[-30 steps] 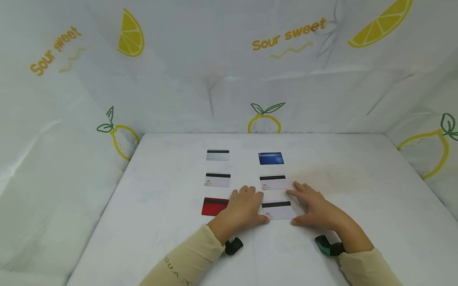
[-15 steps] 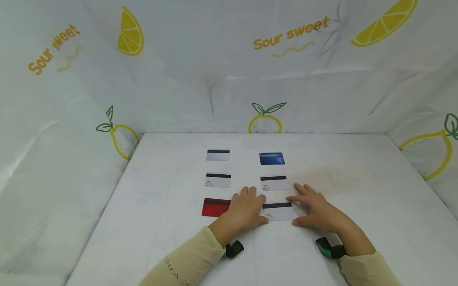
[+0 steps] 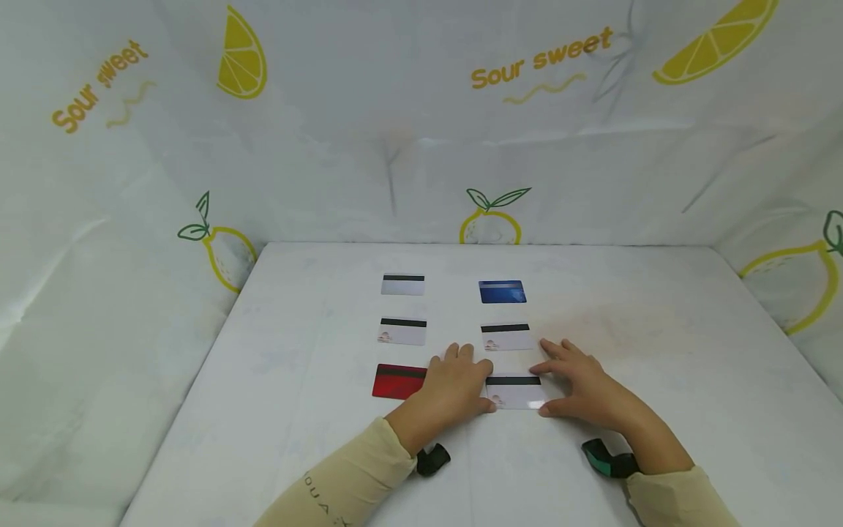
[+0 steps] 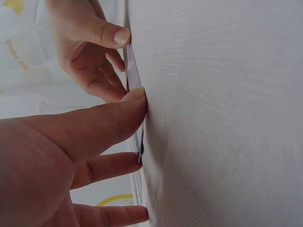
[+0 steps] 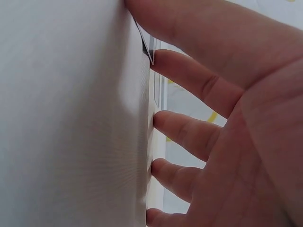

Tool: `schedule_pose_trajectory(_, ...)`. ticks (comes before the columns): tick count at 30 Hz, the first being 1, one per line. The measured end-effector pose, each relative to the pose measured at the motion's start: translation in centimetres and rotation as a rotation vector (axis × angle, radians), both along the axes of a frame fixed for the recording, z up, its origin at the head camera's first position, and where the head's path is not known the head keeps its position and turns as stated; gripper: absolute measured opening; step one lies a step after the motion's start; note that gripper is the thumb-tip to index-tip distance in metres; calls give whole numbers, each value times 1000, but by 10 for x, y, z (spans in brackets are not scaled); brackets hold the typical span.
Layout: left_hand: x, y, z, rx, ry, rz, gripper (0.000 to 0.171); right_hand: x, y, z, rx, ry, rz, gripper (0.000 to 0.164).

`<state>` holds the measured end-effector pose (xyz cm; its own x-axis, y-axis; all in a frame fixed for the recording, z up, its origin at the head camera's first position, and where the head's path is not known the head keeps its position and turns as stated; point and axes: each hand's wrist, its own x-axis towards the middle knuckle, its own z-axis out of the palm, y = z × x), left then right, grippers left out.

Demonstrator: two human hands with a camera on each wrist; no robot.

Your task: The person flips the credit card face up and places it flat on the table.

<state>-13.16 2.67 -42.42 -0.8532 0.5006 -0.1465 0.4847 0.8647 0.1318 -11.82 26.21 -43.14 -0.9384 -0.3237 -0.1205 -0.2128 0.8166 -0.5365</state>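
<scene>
On the white table, a white bank card [image 3: 516, 394] with a black magnetic stripe is at the near end of the right-hand column. My left hand [image 3: 454, 386] pinches its left end, thumb at the near corner and index finger at the far one. My right hand [image 3: 586, 384] grips the right end the same way, its other fingers spread on the table. In the left wrist view the card [image 4: 133, 68] runs at a slight slant to the tabletop between both thumbs. Just the card's corner [image 5: 147, 49] shows by the right index fingertip.
A red card [image 3: 395, 382] lies partly behind my left hand. Beyond it are two white striped cards [image 3: 403, 334] in the left column. Another white card [image 3: 506, 339] and a blue card [image 3: 503, 292] continue the right column. Lemon-printed sheeting [image 3: 296, 168] walls the table.
The held card has shifted slightly toward me, widening the gap to the white card behind it. A glare spot now shows at its lower right. Both hands keep their hold.
</scene>
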Motion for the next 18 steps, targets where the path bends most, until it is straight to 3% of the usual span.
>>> schedule_pose_trajectory(11, 2, 0, 1, -9, -10, 2, 52, 1, -3, 1, 1, 5, 3, 48)
schedule_pose_trajectory(18, 3, 0, 0, -11, -7, 3, 52, 1, -5, 1, -12, -9, 7, 54)
